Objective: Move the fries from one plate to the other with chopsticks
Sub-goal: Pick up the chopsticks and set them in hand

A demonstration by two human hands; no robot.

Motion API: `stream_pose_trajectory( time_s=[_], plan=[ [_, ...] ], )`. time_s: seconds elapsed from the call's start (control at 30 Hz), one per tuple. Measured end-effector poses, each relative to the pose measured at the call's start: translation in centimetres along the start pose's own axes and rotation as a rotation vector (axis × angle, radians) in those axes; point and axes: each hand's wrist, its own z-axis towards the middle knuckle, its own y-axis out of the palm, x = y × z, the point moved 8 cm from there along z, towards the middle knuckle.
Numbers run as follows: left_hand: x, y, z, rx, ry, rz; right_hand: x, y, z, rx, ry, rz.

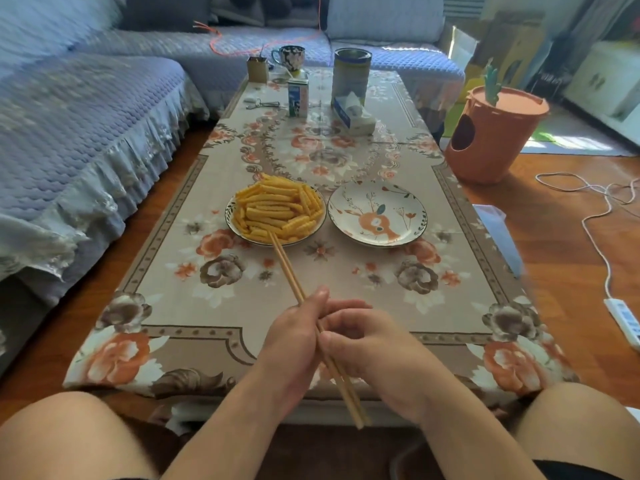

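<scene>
Left plate point(231, 226) holding fries point(273, 206); right plate point(408, 233) bare; both hands, left point(294, 341) and right point(367, 344), gripping chopsticks point(287, 268), tips touching left plate's rim.

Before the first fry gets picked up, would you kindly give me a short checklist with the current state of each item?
1. Pair of wooden chopsticks in hand: ok, left hand and right hand both grip them.
2. One-handed working grip: not ok.
3. Tips at the crinkle-cut yellow fries: ok, at the near rim.
4. Round white plate with orange deer pattern free: ok.
5. Plates side by side: ok.
</scene>
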Motion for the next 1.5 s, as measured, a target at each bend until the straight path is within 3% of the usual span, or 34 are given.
stream_pose_trajectory(
  time_s=[0.1, 0.23, 0.37, 0.47, 0.53, 0.6, 0.67, 0.8, 0.9, 1.1, 1.3, 1.5],
  plan=[
    [0.9, -0.2, 0.2, -0.02, 0.001, -0.203, 0.0, -0.4, -0.4, -0.04, -0.06, 0.358],
    [1.0, 0.8, 0.6, -0.057, -0.009, -0.38, -0.6, -0.1, -1.0, 0.081, -0.325, 0.355],
    [0.5, 2.8, 2.0, -0.034, -0.048, -0.25, -3.6, 0.2, -1.1, 0.43, -0.477, 0.085],
    [1.6, 2.4, 2.7, -0.052, -0.064, -0.114, -6.4, -4.9, -0.1, 0.702, -0.452, 0.353],
    [2.3, -1.3, 3.7, 0.11, -0.015, 0.027, -7.2, -10.5, 1.9, 0.758, -0.381, 0.726],
    [3.8, -7.1, 4.4, 0.386, 0.08, 0.072, -6.6, -14.2, 4.8, 0.672, -0.174, 0.947],
    [5.6, -11.8, 6.0, 0.526, 0.124, -0.031, -3.8, -15.5, 7.5, 0.581, 0.093, 0.871],
    [8.1, -13.7, 10.2, 0.461, 0.089, -0.022, -0.3, -15.5, 11.3, 0.589, 0.359, 0.496],
    [8.2, -12.9, 11.2, 0.405, 0.08, 0.0, -0.5, -17.0, 12.5, 0.7, 0.401, 0.205],
    [9.1, -13.0, 11.4, 0.36, 0.081, -0.096, -0.4, -19.6, 13.0, 0.699, 0.429, 0.023],
    [9.7, -11.4, 14.3, 0.32, 0.02, 0.004, 1.9, -21.9, 6.7, 0.5, 0.591, -0.196],
    [9.6, -9.8, 16.5, 0.315, 0.015, 0.347, 2.6, -15.9, 5.2, 0.299, 0.595, -0.337]
  ],
)
